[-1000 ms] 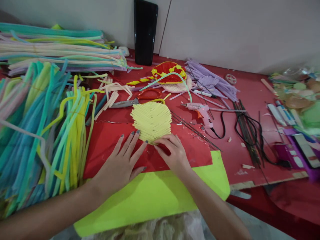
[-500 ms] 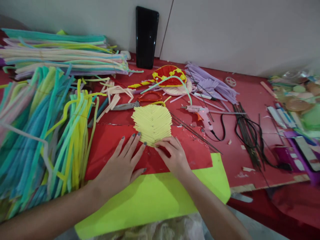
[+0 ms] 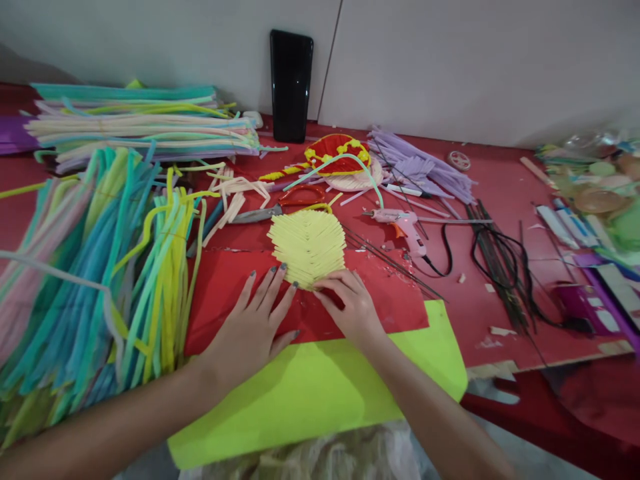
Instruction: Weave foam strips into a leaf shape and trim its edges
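Observation:
A pale yellow leaf-shaped piece of pipe cleaners, laid in a V pattern, lies flat on a red sheet. My left hand is spread flat on that sheet, its fingertips by the piece's lower left edge. At the lower right edge, the thumb and fingers of my right hand are closed on the piece's base. The exact spot they pinch is partly hidden. Beyond the piece lie a pair of red-handled pliers and a mint pipe cleaner bent into an arch.
Bundled pipe cleaners fill the left side. A pink glue gun with a black cord lies at right, near dark thin rods. A black phone leans on the wall. Lime green sheet covers the front edge.
The whole view has shifted slightly, with things at left now further right. Both hands keep nearly the same place against the yellow leaf-shaped piece.

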Demonstrator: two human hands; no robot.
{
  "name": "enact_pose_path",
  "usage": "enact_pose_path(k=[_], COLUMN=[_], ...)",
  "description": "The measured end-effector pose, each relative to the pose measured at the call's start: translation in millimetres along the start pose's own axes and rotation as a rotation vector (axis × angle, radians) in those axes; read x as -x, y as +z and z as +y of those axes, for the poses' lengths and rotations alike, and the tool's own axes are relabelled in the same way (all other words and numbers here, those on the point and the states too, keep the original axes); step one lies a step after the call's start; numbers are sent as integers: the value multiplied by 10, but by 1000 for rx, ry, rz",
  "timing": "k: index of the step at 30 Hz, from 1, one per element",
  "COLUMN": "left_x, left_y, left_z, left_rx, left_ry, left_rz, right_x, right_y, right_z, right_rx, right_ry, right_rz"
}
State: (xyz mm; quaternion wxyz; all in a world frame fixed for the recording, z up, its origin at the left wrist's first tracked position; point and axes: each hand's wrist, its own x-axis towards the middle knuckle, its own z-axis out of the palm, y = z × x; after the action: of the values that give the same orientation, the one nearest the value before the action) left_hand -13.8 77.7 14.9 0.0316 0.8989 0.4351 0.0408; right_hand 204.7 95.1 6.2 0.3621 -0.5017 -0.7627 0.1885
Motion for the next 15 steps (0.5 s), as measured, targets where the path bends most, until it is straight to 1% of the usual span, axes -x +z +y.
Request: enact_pose_path(k=[4,8,11,15], left_x=[10,17,7,-31], left_y=[19,35,46,75], left_z=[-1,9,14,7], left_rx=[-3,-10,10,71], left_ry=[0,-15,-30,-61], left_rz=[-12,9,25,130], right_x=[17,30,38,44], right_y=[1,-13,-32,-45], right_z=[-3,-12,-2,20], right_rx=[4,-52,-124,-130], right_ry=[15,23,63,98], right_rz=[-10,9,66,181])
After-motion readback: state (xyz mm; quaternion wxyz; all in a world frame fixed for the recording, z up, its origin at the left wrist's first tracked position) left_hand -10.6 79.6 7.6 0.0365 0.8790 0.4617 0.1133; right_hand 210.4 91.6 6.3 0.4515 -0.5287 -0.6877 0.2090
